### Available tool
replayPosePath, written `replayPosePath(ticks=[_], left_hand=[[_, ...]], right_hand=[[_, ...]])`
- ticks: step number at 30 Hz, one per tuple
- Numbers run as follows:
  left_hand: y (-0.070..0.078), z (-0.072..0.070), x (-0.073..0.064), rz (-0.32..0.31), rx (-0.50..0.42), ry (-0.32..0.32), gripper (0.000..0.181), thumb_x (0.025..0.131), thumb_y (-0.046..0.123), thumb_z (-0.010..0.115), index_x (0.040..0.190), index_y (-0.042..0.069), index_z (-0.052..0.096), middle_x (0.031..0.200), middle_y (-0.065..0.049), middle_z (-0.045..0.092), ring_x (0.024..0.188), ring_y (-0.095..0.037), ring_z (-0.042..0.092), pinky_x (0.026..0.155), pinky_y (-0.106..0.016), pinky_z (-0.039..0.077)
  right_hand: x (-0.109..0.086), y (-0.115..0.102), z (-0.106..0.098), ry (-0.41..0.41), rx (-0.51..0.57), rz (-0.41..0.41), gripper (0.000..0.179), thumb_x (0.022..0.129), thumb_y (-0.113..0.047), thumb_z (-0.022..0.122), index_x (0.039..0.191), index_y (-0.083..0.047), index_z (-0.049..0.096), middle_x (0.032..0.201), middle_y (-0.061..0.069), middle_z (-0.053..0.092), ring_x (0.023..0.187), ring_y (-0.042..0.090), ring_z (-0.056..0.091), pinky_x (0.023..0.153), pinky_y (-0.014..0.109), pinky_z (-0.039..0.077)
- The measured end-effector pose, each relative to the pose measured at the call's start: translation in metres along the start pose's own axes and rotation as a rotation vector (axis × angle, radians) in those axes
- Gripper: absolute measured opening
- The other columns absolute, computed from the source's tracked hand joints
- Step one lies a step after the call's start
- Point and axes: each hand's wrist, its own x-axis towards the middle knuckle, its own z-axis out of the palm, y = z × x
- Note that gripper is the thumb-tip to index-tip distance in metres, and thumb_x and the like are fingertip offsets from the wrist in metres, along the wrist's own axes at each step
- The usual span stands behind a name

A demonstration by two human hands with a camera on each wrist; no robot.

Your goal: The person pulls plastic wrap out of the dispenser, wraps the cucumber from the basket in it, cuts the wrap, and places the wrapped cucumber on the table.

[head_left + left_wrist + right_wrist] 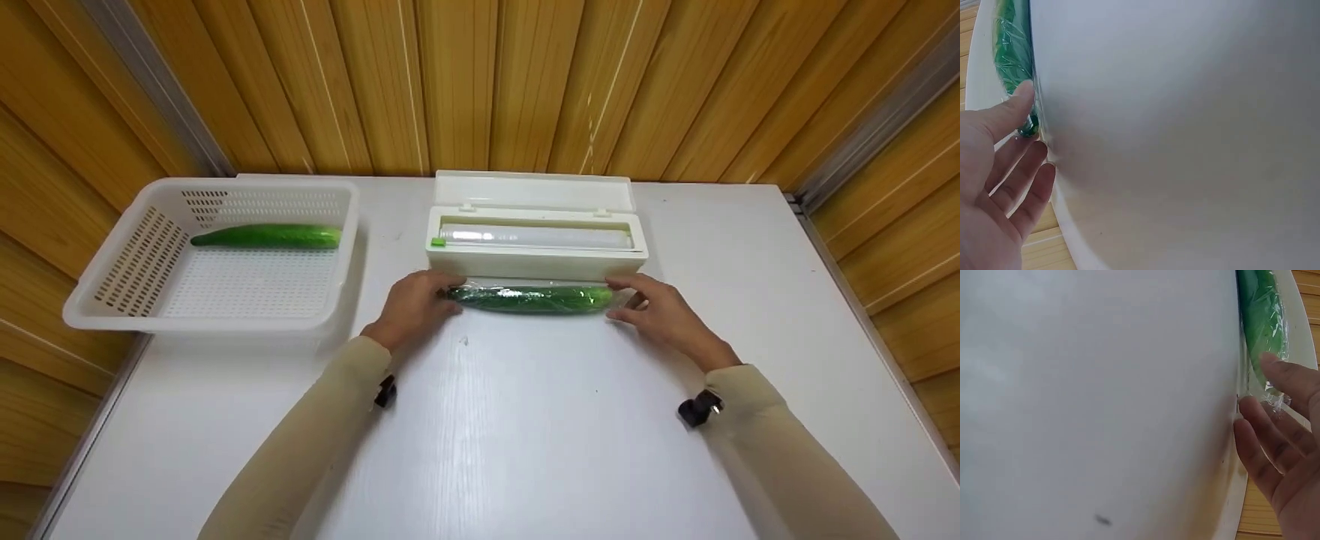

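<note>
A green cucumber [532, 298] wrapped in clear plastic film lies lengthwise on the white table, just in front of a cling film dispenser [536, 262]. My left hand [416, 304] grips its left, darker end, and in the left wrist view the thumb [1024, 95] presses on the film. At the paler right end, my right hand [660, 309] pinches the wrapped tip between thumb and index finger. Loose crinkled film [1278, 403] sticks out by those fingers in the right wrist view. The other fingers of both hands are loosely bent beside the ends.
The dispenser's lid [532, 191] stands open at the back, showing a film roll [536, 237] and a green slider [438, 242]. To the left, a white perforated basket [202, 324] holds an unwrapped cucumber [266, 236]. Wood-panelled walls [457, 90] enclose the table [525, 435].
</note>
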Motion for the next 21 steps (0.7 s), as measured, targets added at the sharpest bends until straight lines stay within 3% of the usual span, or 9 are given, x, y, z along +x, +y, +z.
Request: replayPosePath(ticks=[5,10,21], left_hand=[[-0.001,0.002,0.001,-0.014,-0.005,0.015,0.037,0.090,0.016,0.086,0.124,0.005,0.078,0.123,-0.010,0.076,0.118,-0.030,0.069,0.105,-0.044,0.051],[-0.003,0.001,0.002,0.010,-0.023,-0.002,0.039,0.088,0.013,0.087,0.124,0.002,0.078,0.120,-0.014,0.075,0.114,-0.031,0.070,0.103,-0.045,0.052],[-0.007,0.001,0.000,0.042,-0.125,-0.011,0.029,0.089,0.011,0.086,0.116,-0.001,0.081,0.111,-0.014,0.077,0.110,-0.030,0.071,0.100,-0.042,0.054]], right_hand=[[0.001,0.001,0.004,-0.001,-0.019,0.054,0.049,0.095,-0.013,0.083,0.141,-0.008,0.068,0.126,0.012,0.072,0.099,0.028,0.068,0.078,0.030,0.052],[0.002,0.002,0.006,0.004,0.001,0.054,0.049,0.094,-0.013,0.083,0.141,-0.008,0.068,0.127,0.011,0.072,0.101,0.027,0.067,0.077,0.027,0.052],[0.002,0.003,0.011,0.041,0.001,0.056,0.036,0.095,-0.015,0.083,0.128,-0.002,0.075,0.109,0.009,0.073,0.097,0.022,0.062,0.079,0.023,0.048]])
